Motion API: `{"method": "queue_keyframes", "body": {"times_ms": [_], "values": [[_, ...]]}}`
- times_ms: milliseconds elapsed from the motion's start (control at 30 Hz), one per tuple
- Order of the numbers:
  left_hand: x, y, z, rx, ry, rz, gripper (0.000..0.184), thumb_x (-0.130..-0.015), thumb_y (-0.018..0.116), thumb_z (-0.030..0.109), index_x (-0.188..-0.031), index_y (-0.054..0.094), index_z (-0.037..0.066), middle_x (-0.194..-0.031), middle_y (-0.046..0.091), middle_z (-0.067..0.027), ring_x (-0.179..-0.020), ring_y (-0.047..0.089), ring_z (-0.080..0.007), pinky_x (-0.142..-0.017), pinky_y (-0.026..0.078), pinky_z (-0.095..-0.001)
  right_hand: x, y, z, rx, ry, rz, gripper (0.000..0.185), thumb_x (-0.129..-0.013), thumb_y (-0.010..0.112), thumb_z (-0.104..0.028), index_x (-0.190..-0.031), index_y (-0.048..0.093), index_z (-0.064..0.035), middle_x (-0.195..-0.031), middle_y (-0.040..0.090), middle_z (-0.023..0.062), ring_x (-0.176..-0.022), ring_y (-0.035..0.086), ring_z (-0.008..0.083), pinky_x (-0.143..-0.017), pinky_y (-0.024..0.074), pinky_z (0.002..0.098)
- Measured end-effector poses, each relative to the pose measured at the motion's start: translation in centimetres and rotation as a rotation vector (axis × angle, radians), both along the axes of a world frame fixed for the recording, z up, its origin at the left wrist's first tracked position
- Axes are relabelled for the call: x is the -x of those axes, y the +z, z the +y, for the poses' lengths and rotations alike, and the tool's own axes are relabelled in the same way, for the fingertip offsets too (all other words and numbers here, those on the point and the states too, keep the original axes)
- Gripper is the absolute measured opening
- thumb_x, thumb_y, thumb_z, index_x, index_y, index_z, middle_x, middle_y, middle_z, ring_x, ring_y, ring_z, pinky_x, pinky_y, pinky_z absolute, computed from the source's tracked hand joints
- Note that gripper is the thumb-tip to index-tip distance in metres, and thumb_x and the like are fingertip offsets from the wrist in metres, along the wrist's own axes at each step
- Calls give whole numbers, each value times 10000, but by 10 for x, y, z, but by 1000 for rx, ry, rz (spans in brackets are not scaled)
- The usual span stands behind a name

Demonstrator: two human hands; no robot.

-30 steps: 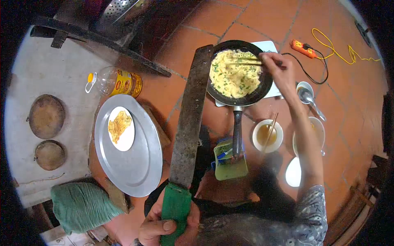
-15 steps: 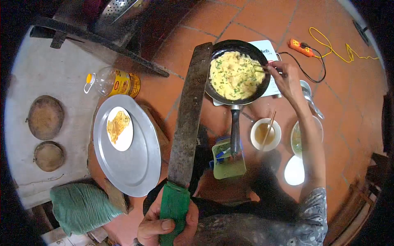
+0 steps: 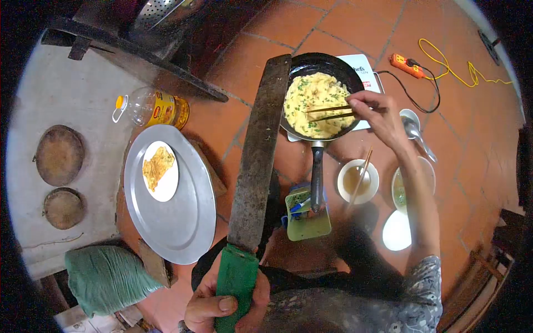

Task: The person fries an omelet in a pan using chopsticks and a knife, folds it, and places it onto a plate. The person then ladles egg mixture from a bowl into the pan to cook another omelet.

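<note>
My left hand (image 3: pixel 208 308) is wrapped round the green handle of a long, dark-bladed knife (image 3: pixel 258 150), which points up and away from me. Its blade tip overlaps the left rim of a black frying pan (image 3: pixel 347 69) in my view. Pinched in my right hand (image 3: pixel 380 116) is a pair of chopsticks (image 3: pixel 336 110), their tips against the middle of a yellow egg omelette (image 3: pixel 311 97) flecked with green. The pan sits on a white cooker (image 3: pixel 371 83), its black handle towards me.
To the left, a metal tray (image 3: pixel 183 227) bears a white plate (image 3: pixel 166 191) with a browned omelette piece. An oil bottle (image 3: pixel 161 108) lies behind it. Near my right arm are a bowl (image 3: pixel 343 188) with chopsticks, another bowl (image 3: pixel 395 188), a ladle (image 3: pixel 421 141) and an orange power strip (image 3: pixel 407 65).
My right hand has moved slightly left and down, bringing the chopsticks from the omelette's right edge to its middle. More bare pan shows at the upper right. The knife is almost unmoved.
</note>
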State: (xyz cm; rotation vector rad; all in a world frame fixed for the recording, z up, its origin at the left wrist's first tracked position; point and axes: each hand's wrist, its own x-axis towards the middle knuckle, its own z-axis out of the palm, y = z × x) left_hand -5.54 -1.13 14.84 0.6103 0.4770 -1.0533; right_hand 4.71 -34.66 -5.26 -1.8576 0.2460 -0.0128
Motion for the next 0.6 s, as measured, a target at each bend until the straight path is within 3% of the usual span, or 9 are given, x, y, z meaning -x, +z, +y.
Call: {"method": "queue_keyframes", "body": {"times_ms": [233,367,600], "values": [[-2,-2,0,0,-18,-41,357,-870,572,283,-1065,426,22,-690,520,-68,-482,492,-131,-399,417,-235,-7,-28,23,50,54,-19,210,-880,567,-172,-941,636,17,-798,615,16,-719,544,74,-649,452,215],[-6,-8,7,91,-124,-7,356,-869,578,291,-1052,434,22,-652,502,-64,-453,465,-130,-386,399,-236,-18,-46,38,-35,-114,-26,214,-882,563,-171,-950,637,18,-772,608,23,-696,543,74,-633,452,208],[-4,-5,4,-34,-31,-55,352,-870,582,294,-1049,433,30,-636,502,-60,-445,456,-130,-389,386,-237,-38,-59,39,-215,-304,-184,205,-874,573,-155,-955,640,21,-787,616,38,-717,569,84,-662,477,211]]}}
